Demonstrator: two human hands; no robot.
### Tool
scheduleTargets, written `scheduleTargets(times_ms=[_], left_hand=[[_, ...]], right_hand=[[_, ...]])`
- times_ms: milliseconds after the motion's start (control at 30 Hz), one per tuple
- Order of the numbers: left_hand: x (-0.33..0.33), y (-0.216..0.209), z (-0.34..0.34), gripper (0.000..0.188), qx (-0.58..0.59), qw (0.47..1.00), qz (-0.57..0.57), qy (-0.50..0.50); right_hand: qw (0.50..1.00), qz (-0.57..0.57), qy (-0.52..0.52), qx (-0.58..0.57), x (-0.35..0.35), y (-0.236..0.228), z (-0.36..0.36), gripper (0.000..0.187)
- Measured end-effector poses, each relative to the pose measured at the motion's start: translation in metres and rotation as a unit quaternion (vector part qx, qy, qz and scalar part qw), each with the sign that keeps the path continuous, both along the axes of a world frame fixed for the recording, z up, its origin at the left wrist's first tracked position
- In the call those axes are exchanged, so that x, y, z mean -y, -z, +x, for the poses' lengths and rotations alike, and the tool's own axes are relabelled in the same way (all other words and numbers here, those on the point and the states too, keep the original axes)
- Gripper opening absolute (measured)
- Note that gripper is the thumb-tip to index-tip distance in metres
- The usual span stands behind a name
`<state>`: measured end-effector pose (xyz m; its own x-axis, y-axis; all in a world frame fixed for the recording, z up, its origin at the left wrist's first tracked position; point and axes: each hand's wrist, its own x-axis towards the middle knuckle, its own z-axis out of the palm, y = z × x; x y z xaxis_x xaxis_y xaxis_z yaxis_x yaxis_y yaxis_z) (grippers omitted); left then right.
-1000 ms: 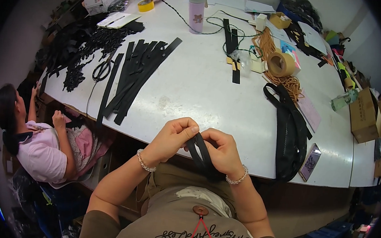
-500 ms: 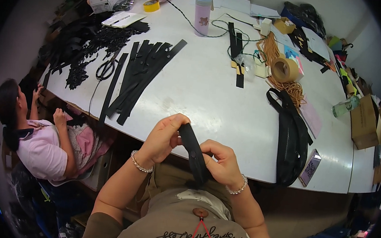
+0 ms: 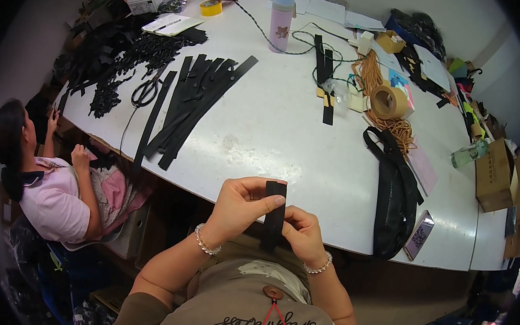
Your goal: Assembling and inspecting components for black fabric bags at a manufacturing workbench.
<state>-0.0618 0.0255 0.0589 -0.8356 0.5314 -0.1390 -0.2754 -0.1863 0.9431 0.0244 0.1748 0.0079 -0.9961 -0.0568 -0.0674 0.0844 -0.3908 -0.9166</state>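
blue-capped bottle (image 3: 280, 27), yellow tape roll (image 3: 211, 8), cardboard box (image 3: 494, 178)

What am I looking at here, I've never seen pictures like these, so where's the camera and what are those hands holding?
There's no machine: these are a person's own bare hands. The camera sits on that person's head, looking down; its wide lens bends straight edges. The left hand pinches a black strip near its top; the right hand is at the strip's right edge, its grip hard to make out. On the white table lie more black strips, scissors, a black bag and a phone, and a lilac bottle stands farther back. A co-worker sits at the left.
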Motion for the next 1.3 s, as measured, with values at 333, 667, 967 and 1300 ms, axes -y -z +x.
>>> scheduleTargets(times_ms=[333, 667, 967, 1300], left_hand=[[-0.001, 0.005, -0.001, 0.023, 0.015, 1.000, -0.006, 0.022], [0.001, 0.005, 0.022, 0.030, 0.018, 0.992, -0.077, 0.098], [0.003, 0.008, 0.025, 0.013, 0.055, 0.995, -0.047, 0.074], [0.003, 0.015, 0.036, 0.015, 0.076, 0.991, -0.034, 0.105]], right_hand=[[1.000, -0.021, -0.004, -0.014, 0.000, 0.003, 0.004, 0.011], [0.957, 0.159, 0.194, -0.144, -0.004, 0.002, 0.005, 0.009], [0.945, 0.131, 0.265, -0.140, 0.012, 0.002, 0.000, 0.008], [0.955, -0.086, 0.284, -0.007, 0.023, 0.009, -0.005, 0.009]])
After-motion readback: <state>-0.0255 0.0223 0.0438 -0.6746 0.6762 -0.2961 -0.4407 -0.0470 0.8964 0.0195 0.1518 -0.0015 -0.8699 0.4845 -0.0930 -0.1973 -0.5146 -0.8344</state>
